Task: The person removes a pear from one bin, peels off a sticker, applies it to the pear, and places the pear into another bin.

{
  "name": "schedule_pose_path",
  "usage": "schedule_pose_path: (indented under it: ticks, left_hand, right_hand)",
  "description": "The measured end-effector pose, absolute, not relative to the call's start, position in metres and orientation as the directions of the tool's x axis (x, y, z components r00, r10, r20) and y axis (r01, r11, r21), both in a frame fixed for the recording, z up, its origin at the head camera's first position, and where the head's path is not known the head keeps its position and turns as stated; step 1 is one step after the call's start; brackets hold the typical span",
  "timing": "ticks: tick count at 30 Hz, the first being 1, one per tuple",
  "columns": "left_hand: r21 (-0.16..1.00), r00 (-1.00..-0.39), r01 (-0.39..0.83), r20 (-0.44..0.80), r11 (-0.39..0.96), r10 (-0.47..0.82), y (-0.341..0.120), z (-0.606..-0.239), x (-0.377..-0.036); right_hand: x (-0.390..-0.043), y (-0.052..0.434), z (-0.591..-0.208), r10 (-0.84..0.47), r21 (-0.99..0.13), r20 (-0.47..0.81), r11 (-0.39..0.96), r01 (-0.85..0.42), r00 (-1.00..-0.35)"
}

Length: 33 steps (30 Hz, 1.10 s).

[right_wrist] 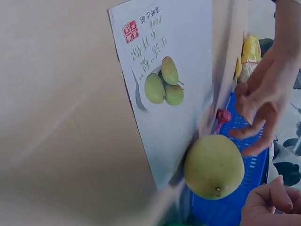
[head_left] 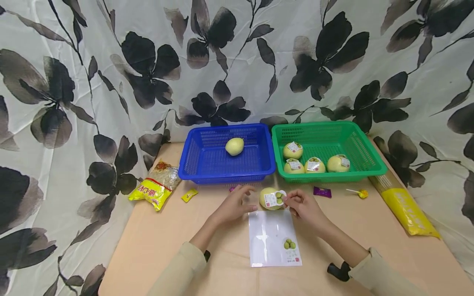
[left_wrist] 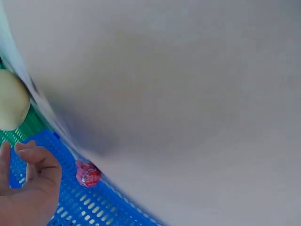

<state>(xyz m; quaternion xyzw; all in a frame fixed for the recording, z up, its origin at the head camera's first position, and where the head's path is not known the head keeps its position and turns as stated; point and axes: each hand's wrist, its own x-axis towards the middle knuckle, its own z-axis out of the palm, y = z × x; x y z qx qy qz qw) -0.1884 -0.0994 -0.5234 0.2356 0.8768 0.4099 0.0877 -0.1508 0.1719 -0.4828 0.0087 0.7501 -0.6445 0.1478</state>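
Note:
A pale yellow-green pear [head_left: 265, 198] sits on the table just behind a white sheet [head_left: 270, 234] printed with pears. A white label [head_left: 273, 199] with a pear picture overlaps its front. My right hand [head_left: 301, 205] pinches the label's right edge between thumb and finger. On the other side, my left hand [head_left: 235, 203] has loosely bent fingers, apart from the pear and holding nothing. In the right wrist view, the bare side of the pear [right_wrist: 214, 167] faces the camera, between the left hand [right_wrist: 265, 94] and the right hand [right_wrist: 273, 202]; the label is hidden there.
Behind stand a blue basket [head_left: 226, 179] with one unlabelled pear [head_left: 234, 146] and a green basket [head_left: 333, 176] with several labelled pears. Snack bags [head_left: 153, 189] and a yellow candy [head_left: 189, 195] lie left. A purple candy [head_left: 322, 192], lollipop [head_left: 362, 193] and noodle pack [head_left: 407, 209] lie right.

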Motion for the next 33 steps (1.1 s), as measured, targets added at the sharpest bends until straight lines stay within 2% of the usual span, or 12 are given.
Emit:
schedule_pose_path:
  ticks: [10,23,33]
  left_hand:
    - [0.792,-0.877,0.336,0.066,0.51,0.476,-0.079,-0.53,-0.203]
    - [0.755,-0.886,0.381,0.134,0.533,0.444,-0.068,-0.536,-0.202]
    - [0.743,-0.898,0.314,0.029,0.591,0.44,-0.067,-0.523,-0.199]
  right_hand:
    - [-0.161,0.166,-0.502,-0.105,-0.95,-0.306,0.106,0.295,-0.946]
    - [-0.161,0.164,-0.507,-0.039,-0.944,-0.292,0.173,0.282,-0.956]
    - [-0.163,0.165,-0.508,0.0,-0.948,-0.274,0.172,0.27,-0.962]
